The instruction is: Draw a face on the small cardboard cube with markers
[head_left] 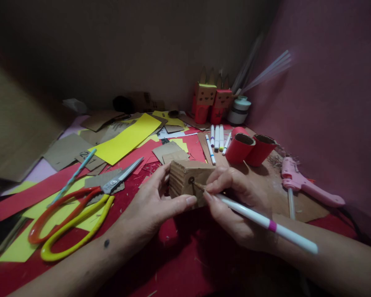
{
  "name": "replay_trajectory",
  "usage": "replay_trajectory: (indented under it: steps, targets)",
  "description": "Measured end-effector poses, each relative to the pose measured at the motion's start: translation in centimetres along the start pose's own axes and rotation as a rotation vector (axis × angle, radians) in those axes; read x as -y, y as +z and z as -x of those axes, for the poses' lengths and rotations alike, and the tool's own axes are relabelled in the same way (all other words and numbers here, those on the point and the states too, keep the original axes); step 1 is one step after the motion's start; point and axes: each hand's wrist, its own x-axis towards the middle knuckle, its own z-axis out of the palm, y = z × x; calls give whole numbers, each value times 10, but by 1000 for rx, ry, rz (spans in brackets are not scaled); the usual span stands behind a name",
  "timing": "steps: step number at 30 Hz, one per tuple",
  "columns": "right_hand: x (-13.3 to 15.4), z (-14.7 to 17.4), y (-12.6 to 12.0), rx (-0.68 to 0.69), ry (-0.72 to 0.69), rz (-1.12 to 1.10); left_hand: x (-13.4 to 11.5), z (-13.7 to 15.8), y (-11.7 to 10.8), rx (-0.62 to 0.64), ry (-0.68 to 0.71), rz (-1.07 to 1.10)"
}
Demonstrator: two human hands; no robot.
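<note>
My left hand is closed around the left side of a small cardboard box, thumb along its lower front. A dark round mark with a line below it shows on the box's front face. Fingers pinched, my right hand grips a white marker with a purple band. The marker's tip meets the box face just beside the round mark. To the left of my left hand lie scissors with red and yellow handles, blades spread apart.
Several capped markers lie behind the box, near red cardboard tubes. A pink glue gun rests at right. Two red figures with cardboard faces stand at the back beside a pale jar. Yellow paper and cardboard scraps cover the left.
</note>
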Motion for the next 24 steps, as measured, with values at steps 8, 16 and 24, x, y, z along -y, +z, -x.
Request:
replay_trajectory:
  steps: [8, 16, 24]
  targets:
    - [-1, -2, -1, 36, -37, -20, 0, 1, 1, -10, -19, 16]
    - [-2, -2, -1, 37, -42, -29, 0, 1, 0, 5, -9, 9]
    - [-1, -2, -2, 29, -33, -8, -1, 3, 0, -6, -5, -23]
